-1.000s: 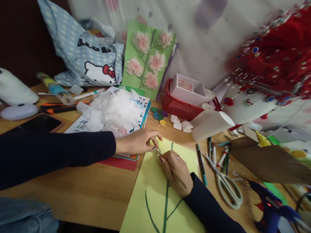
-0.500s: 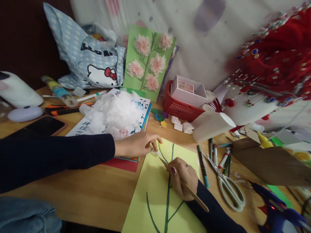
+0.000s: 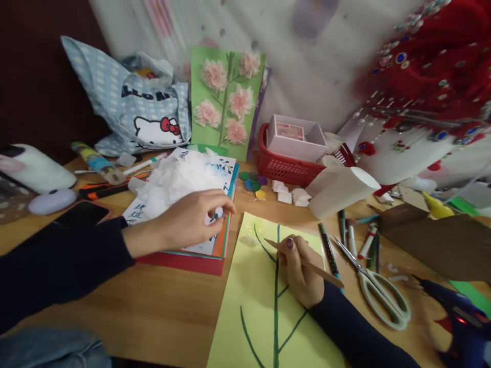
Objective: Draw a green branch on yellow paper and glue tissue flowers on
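My left hand [image 3: 192, 219] hovers over the right edge of the paper stack [image 3: 218, 245], fingers apart and curved, holding nothing. Beside it lies a pile of white tissue pieces [image 3: 180, 176]. My right hand [image 3: 301, 266] grips a thin wooden stick [image 3: 322, 273], its pointed tip over the upper part of the yellow sheet [image 3: 245, 291]. Green stem lines are drawn on that sheet. Near the stick's tip, a small white tissue piece [image 3: 250, 240] sits on the sheet beside shiny clear glue [image 3: 256, 226].
Scissors [image 3: 378, 291], markers [image 3: 330, 250] and a blue glue gun [image 3: 456, 312] with a red light lie at the right. Behind are a red basket [image 3: 287, 168], a white cup [image 3: 343, 191] and a green card with pink flowers [image 3: 226, 102]. A phone [image 3: 82, 214] lies left.
My left hand has moved left, off the yellow sheet, letting go of the small tissue piece, which stays there. The camera view has shifted; my right hand still holds the stick.
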The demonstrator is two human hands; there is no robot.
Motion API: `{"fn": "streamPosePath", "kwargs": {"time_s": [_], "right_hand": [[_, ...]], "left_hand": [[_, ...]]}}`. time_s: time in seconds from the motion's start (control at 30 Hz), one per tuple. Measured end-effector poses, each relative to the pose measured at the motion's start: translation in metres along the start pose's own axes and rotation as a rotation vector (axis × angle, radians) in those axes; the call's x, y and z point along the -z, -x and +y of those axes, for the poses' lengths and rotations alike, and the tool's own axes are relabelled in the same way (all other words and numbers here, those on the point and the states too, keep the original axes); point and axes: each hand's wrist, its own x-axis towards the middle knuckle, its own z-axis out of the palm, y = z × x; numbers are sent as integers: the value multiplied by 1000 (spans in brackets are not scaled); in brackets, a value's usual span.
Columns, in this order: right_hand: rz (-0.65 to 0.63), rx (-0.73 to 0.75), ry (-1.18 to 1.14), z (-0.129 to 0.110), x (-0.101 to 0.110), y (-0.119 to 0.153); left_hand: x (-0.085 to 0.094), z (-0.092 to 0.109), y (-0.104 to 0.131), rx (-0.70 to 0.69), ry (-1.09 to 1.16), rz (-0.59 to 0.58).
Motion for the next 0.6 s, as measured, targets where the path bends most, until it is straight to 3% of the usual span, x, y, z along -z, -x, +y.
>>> {"fn": "streamPosePath", "kwargs": {"time_s": [0.13, 0.23, 0.6], "right_hand": [[-83, -60, -5, -1, -5, -4], [-121, -69, 3, -2, -6, -3], [-169, -23, -6, -8, -10, -4]], "left_hand": [[-32, -2, 13, -97, -105, -206], [-46, 3, 19, -140, -182, -267], [-54, 5, 28, -211, -376, -298]]}}
